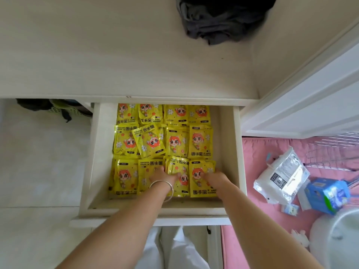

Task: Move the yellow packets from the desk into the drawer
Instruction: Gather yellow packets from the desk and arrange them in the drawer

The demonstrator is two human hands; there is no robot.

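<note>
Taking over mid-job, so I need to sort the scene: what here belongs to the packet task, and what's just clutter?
Job items: yellow packets, open drawer, desk, left hand and right hand pressing on the front row.

Clutter: dark cloth, white bag, blue pack, wire rack.

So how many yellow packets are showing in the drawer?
12 on top in the drawer: four at the back, four across the middle, four at the front. More may lie hidden beneath.
</note>
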